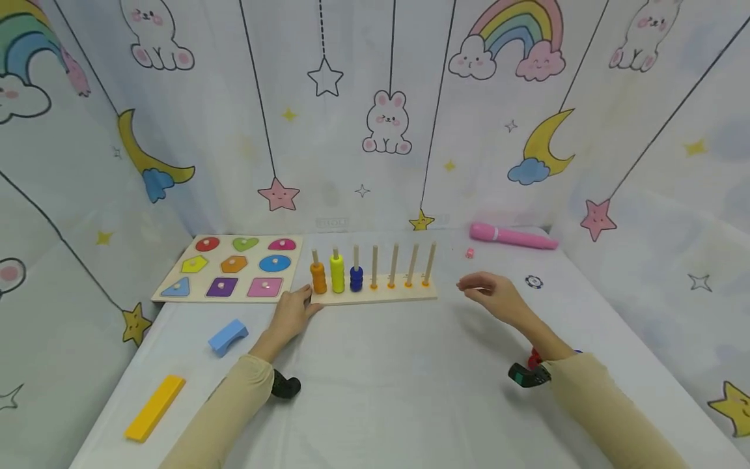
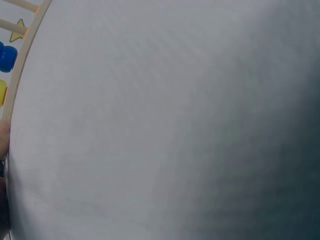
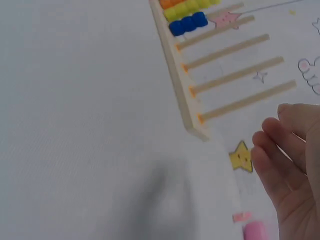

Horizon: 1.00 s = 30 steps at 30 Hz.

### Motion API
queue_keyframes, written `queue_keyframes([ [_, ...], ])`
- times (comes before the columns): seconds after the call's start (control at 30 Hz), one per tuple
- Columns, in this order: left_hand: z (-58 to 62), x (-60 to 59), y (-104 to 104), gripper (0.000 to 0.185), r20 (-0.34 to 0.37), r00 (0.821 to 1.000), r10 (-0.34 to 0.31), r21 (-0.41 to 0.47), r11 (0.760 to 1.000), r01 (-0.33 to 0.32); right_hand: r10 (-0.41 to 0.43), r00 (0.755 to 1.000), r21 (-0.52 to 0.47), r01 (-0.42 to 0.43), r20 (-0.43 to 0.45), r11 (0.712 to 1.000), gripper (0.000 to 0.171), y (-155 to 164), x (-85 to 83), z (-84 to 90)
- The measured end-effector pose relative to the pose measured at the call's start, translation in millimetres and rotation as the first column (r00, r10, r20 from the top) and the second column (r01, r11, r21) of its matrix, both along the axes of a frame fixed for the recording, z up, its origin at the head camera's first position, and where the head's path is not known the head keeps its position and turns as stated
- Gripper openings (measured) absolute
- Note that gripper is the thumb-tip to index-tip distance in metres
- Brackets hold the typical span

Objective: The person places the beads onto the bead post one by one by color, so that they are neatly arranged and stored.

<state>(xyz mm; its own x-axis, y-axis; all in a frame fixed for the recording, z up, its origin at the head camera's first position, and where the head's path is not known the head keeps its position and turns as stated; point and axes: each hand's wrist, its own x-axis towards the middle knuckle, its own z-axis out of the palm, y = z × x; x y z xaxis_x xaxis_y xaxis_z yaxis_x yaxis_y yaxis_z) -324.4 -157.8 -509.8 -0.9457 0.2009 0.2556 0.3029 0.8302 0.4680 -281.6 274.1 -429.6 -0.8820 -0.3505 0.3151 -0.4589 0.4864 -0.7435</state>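
Observation:
A wooden peg rack (image 1: 375, 297) stands across the middle of the table with several upright pegs. Orange beads (image 1: 318, 278), yellow beads (image 1: 336, 273) and blue beads (image 1: 356, 279) fill its three left pegs; the others are bare. My left hand (image 1: 295, 309) rests flat on the table with its fingertips against the rack's left end. My right hand (image 1: 489, 293) hovers right of the rack, fingers loosely curled and empty. In the right wrist view the right hand (image 3: 290, 160) floats beyond the rack's end (image 3: 197, 127). The left wrist view shows only the rack's edge (image 2: 20, 70) and cloth.
A shape puzzle board (image 1: 231, 267) lies left of the rack. A blue arch block (image 1: 227, 337) and a yellow bar (image 1: 155, 408) sit at the near left. A pink pen-like toy (image 1: 511, 236), a small pink piece (image 1: 469, 253) and a dark ring (image 1: 533, 282) lie at the back right.

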Motion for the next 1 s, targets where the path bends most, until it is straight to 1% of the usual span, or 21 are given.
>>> queue_keyframes([
  [0.13, -0.4, -0.2, 1.8, 0.055, 0.020, 1.000, 0.001, -0.009, 1.000, -0.001, -0.073, 0.997, 0.072, 0.074, -0.010, 0.995, 0.022, 42.7, 20.5, -11.3],
  [0.3, 0.2, -1.5, 2.7, 0.056, 0.032, 0.999, -0.002, -0.015, 1.000, 0.003, -0.191, 0.981, 0.141, 0.195, -0.045, 0.971, 0.024, 108.7, 41.8, -42.6],
  [0.37, 0.0, -2.1, 2.3, 0.056, 0.032, 0.999, -0.001, -0.020, 1.000, 0.002, -0.247, 0.968, 0.157, 0.252, -0.052, 0.955, 0.025, 133.0, 51.1, -56.2],
  [0.47, -0.2, -2.7, 2.1, 0.056, 0.033, 0.999, 0.000, -0.028, 1.000, 0.001, -0.349, 0.936, 0.189, 0.353, -0.050, 0.917, 0.026, 155.2, 70.3, -65.1],
  [0.53, -0.3, -2.5, 2.1, 0.056, 0.036, 0.999, -0.002, -0.031, 1.000, 0.003, -0.400, 0.916, 0.211, 0.399, -0.042, 0.892, 0.027, 165.7, 81.3, -69.5],
  [0.57, -0.2, -2.6, 2.0, 0.056, 0.038, 0.999, -0.002, -0.029, 1.000, 0.003, -0.414, 0.910, 0.213, 0.411, -0.036, 0.886, 0.028, 169.7, 86.1, -71.4],
  [0.6, -0.2, -2.6, 1.9, 0.056, 0.038, 0.999, -0.003, -0.028, 1.000, 0.004, -0.421, 0.907, 0.211, 0.418, -0.030, 0.884, 0.028, 173.3, 90.3, -73.2],
  [0.63, -0.1, -2.7, 1.7, 0.056, 0.037, 0.999, -0.003, -0.027, 1.000, 0.004, -0.418, 0.908, 0.205, 0.414, -0.025, 0.887, 0.027, 176.2, 94.1, -74.6],
  [0.77, 0.5, -2.9, 0.9, 0.057, 0.035, 0.999, -0.001, -0.019, 1.000, 0.002, -0.345, 0.937, 0.182, 0.348, -0.046, 0.920, 0.024, 184.3, 105.6, -78.1],
  [0.83, 1.1, -2.6, 0.8, 0.057, 0.038, 0.999, 0.002, -0.019, 1.000, -0.001, -0.302, 0.952, 0.177, 0.307, -0.056, 0.935, 0.027, 186.3, 109.2, -78.8],
  [0.93, 2.2, -1.4, 0.7, 0.057, 0.050, 0.999, 0.008, -0.021, 1.000, -0.007, -0.269, 0.962, 0.183, 0.275, -0.058, 0.944, 0.033, 186.5, 112.2, -79.1],
  [1.0, 3.1, -0.4, 0.8, 0.057, 0.057, 0.998, 0.013, -0.021, 1.000, -0.012, -0.268, 0.962, 0.191, 0.273, -0.052, 0.943, 0.035, 185.4, 112.3, -78.6],
])
